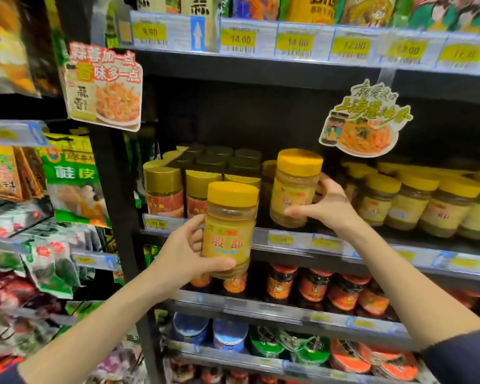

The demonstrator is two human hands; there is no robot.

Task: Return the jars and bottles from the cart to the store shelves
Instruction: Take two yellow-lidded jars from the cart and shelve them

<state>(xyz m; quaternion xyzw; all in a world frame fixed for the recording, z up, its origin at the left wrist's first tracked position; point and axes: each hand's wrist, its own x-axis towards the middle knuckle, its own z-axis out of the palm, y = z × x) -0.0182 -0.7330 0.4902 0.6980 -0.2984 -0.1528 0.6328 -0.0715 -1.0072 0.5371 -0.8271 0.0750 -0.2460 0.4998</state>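
**Condiment bay, middle shelf: two yellow-lidded jars in hand, neither yet let go**

Item 1. Right-hand jar (294, 189): yellow lid, pale mustard-coloured contents, yellow label. The right hand (326, 206) pinches it from the side, with the thumb across the lower front and the fingers curled behind. It is upright over the front of the middle shelf (330, 243). It sits in the gap between the gold-lidded jars (164, 189) to the left and the row of matching jars (416, 203) to the right. I cannot tell from here whether its base is down on the board.

Item 2. Left-hand jar (229, 228): same make. The left hand (189, 253) wraps its lower body, with the thumb lying across the front below the label. It is held upright in front of the shelf's price strip, lower than Item 1 and off the shelf.

Status, as judged. One jar is at its place and wants only setting down and releasing. The other has yet to go up and in, most likely beside the first. The matching row suggests the right slot has been found.

Outstanding. The cart is not in view, so the count of jars and bottles left to return is unknown.

Adjacent stock. Dark jars with red-orange labels (313, 289) stand on the shelf below.
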